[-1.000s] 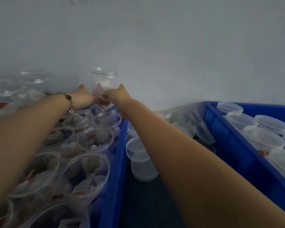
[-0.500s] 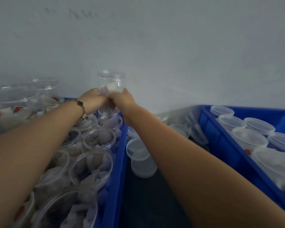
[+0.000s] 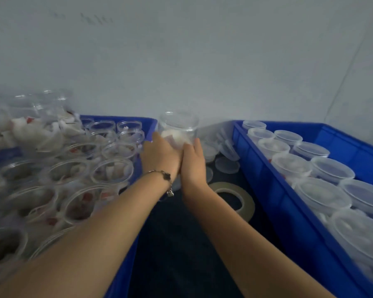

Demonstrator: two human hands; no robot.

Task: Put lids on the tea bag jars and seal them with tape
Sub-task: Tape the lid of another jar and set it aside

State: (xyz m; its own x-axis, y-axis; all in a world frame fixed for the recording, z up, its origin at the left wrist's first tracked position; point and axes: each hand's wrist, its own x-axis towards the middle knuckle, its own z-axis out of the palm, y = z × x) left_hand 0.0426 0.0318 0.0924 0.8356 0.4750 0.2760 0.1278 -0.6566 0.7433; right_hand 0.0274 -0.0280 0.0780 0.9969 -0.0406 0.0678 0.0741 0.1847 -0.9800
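I have one open tea bag jar [image 3: 178, 130] cupped between both palms, my left hand [image 3: 160, 157] on its left wall and my right hand [image 3: 193, 163] on its right, heels of the hands touching below it. It sits in the gap between the two blue crates, above the dark table [image 3: 181, 244], with no lid on it yet. My fingers wrap round the far side where I cannot see them, so I think both hands curl onto the jar, but the blur leaves some doubt.

The clear wall is smooth and the hold is mostly palm pressure. If I ease either hand to reach for a lid, the jar may tip and spill its tea bags out of the open mouth.

The left crate [image 3: 119, 282] is packed with unlidded jars [image 3: 111, 171] close to my left wrist; a careless sweep of the forearm could knock them.

The loose lids [image 3: 227, 165] lie just beyond my right hand, and the tape roll [image 3: 233, 197] lies flat just beside my right wrist. Setting the jar down on either one would leave it tilted, and a lid pressed on crooked would not seal under tape.
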